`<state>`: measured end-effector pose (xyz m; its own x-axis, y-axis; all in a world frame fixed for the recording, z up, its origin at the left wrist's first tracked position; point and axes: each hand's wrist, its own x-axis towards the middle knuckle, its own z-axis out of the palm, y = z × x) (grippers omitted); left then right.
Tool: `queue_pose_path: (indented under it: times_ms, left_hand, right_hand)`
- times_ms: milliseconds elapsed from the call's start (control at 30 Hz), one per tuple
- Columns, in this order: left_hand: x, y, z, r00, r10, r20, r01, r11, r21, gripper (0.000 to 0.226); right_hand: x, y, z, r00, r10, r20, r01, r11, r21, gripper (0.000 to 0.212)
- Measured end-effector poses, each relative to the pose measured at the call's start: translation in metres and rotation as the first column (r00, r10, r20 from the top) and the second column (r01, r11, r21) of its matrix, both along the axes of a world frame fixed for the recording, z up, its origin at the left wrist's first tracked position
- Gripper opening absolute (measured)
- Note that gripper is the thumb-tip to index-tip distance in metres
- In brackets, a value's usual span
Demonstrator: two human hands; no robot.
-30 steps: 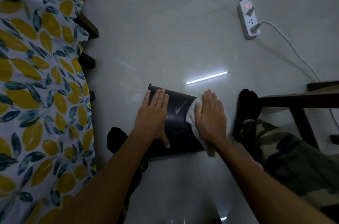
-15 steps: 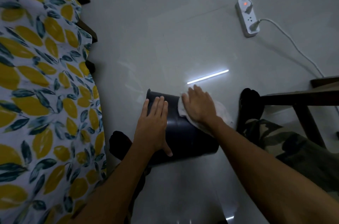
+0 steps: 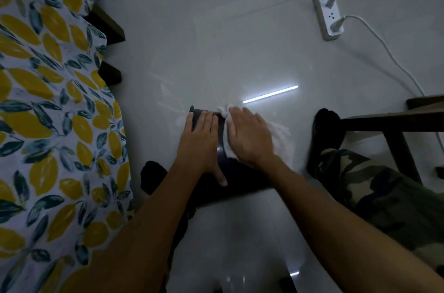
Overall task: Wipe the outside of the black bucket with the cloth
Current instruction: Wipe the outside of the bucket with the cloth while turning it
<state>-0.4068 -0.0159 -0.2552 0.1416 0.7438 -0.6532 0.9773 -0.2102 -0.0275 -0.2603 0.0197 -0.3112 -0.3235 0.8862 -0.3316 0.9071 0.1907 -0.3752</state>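
The black bucket lies on its side on the pale floor between my feet, with its far end pointing away from me. My left hand rests flat on the bucket's left upper side and steadies it, fingers reaching the far end. My right hand presses the white cloth flat against the bucket's right upper side, near the far end. The cloth bunches out past my fingertips and hangs down on the right. Both hands hide most of the bucket's top.
A bed with a lemon-print sheet and dark wooden slats fills the left. A white power strip with cables lies far right. A dark wooden stool stands on the right, beside my camouflage trouser leg and black-socked feet.
My right hand has slid the cloth along the bucket away from me, from its near part toward the far end. My left hand has stayed in place on the bucket.
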Motion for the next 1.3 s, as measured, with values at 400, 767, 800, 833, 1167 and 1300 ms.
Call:
queue_pose_path:
  times_ms: [400, 767, 800, 833, 1167, 1300]
  left_hand:
    - [-0.001, -0.007, -0.011, 0.999, -0.012, -0.041, 0.012, 1.000, 0.006, 0.169]
    - [0.008, -0.015, 0.000, 0.997, 0.069, -0.017, -0.070, 0.997, -0.041, 0.172]
    - [0.008, -0.017, 0.001, 0.997, 0.082, -0.006, -0.082, 0.996, -0.038, 0.173]
    - [0.008, -0.018, 0.002, 0.996, 0.090, 0.008, -0.089, 0.995, -0.032, 0.172]
    - [0.008, -0.009, 0.020, 0.991, 0.131, -0.037, -0.120, 0.968, 0.222, 0.148]
    - [0.005, -0.014, 0.010, 0.987, 0.159, -0.031, -0.135, 0.915, 0.380, 0.121]
  right_hand:
    - [0.031, -0.119, 0.023, 0.994, 0.103, -0.024, -0.101, 0.993, 0.064, 0.067]
    - [0.087, 0.012, -0.023, 0.779, -0.620, 0.091, 0.604, 0.704, -0.373, 0.070]
    - [0.091, 0.008, -0.022, 0.753, -0.653, 0.079, 0.614, 0.656, -0.439, 0.073]
    - [0.092, 0.005, -0.022, 0.743, -0.667, 0.057, 0.613, 0.643, -0.459, 0.073]
    - [0.073, 0.024, 0.013, 0.659, -0.727, -0.193, 0.661, 0.683, -0.313, 0.054]
    - [0.066, 0.036, 0.014, 0.645, -0.731, -0.223, 0.663, 0.681, -0.312, 0.053]
